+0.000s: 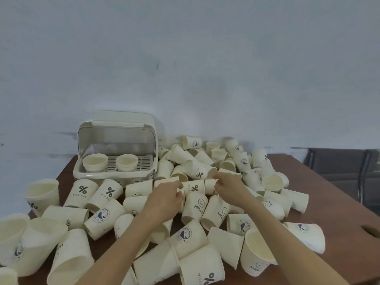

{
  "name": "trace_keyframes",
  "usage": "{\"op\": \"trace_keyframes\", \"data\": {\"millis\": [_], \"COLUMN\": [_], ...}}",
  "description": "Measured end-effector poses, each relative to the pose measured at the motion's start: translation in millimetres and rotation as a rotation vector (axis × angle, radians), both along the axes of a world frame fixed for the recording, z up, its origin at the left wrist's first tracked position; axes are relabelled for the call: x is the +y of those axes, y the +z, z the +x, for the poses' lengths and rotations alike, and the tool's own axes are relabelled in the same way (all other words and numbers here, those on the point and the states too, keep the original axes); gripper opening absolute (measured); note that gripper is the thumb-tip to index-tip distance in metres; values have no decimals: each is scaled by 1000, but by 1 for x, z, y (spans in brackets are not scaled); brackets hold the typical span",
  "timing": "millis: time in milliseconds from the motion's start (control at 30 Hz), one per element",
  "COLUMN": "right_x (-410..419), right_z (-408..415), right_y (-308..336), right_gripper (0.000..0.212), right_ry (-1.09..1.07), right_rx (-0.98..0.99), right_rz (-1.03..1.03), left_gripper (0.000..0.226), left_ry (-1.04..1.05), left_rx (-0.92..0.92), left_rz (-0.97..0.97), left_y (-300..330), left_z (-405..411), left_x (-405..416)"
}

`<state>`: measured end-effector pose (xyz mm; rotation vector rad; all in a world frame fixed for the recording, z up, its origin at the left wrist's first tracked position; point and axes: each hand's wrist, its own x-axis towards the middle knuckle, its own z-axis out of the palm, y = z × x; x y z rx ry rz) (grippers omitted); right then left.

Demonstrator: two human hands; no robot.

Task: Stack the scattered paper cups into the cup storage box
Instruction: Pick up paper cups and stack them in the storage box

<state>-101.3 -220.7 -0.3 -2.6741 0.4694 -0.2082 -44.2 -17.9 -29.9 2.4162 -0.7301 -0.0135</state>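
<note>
Left hand point(166, 195): pinches cup point(167, 182) lying sideways.
Right hand point(227, 187): pinches cup point(210, 186), axis level.
Box point(116, 149): beyond left hand, lid raised.

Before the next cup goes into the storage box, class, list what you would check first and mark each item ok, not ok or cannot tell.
1. Storage box lid raised, opening faces the person: ok.
2. Room inside: two short stacks stand on the grid, with free grid to their right: ok.
3. Left hand holds a cup: its fingers curl among the cups, hold unclear: cannot tell.
4. Right hand holds a cup: its fingers pinch at a cup rim, hold unclear: cannot tell.
5. Path to the box clear: lying cups crowd its front: not ok.
</note>
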Motion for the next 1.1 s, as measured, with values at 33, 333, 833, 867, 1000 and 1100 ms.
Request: {"op": "trace_keyframes", "data": {"millis": [33, 333, 833, 867, 1000, 1100], "right_x": [-5, -35, -14, -14, -13, -10], "right_z": [-2, -3, -3, -4, -11, -18], "right_y": [-1, -14, -15, -13, -2, 3], "right_gripper": [41, 41, 29, 27, 23, 20], "right_ry": [-24, -164, 1, 6, 53, 63], "right_rx": [11, 99, 229, 216, 154, 96], "right_rz": [8, -19, -72, -70, -106, -149], "left_gripper": [35, 34, 36, 36, 35, 35], "left_ry": [-6, -37, -46, -47, -74, -84], "left_rx": [3, 26, -3, -3, -21, -29], "left_rz": [7, 38, 76, 79, 112, 175], "left_y": [-1, -7, -8, -7, 1, 5], "left_z": [-1, -5, -9, -9, -7, 0], "left_x": [-2, -14, -20, -21, -32, -46]}}
